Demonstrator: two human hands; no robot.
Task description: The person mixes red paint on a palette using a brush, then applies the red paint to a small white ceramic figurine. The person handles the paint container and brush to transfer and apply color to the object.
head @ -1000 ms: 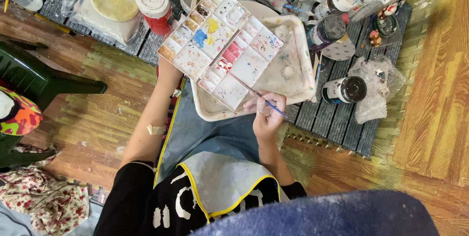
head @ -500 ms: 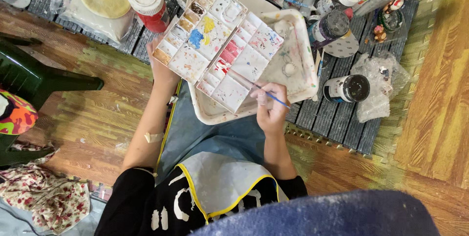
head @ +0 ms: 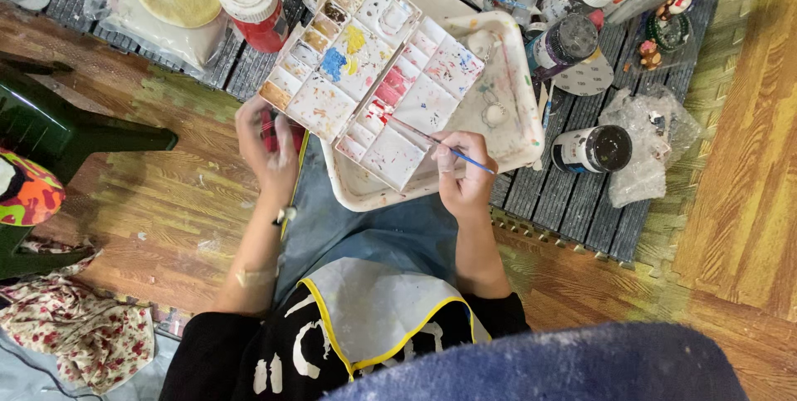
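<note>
The person is sitting on the floor and working paint on a folding white palette (head: 374, 77), and I judge the step in hand to be loading or mixing colour. The right hand (head: 465, 181) is pinching a thin blue-handled brush (head: 444, 145), its tip reaching toward 10 o'clock into a large smeared mixing well. The left hand (head: 267, 148), at 9 o'clock of the palette, is curling under its near corner and steadying it; something red is showing between the fingers, though I cannot tell what. The palette is lying open in 2 hinged halves, hard plastic with small square wells crusted in ochre, blue and red, and it is resting partly on a rounded white tray (head: 506, 119). At 3 o'clock, well apart, an open dark paint jar (head: 594, 149) is standing on grey slatted matting (head: 564, 202) beside crinkled clear plastic (head: 647, 152). Going on would call for a light, steady wrist while the left keeps the palette level.
</note>
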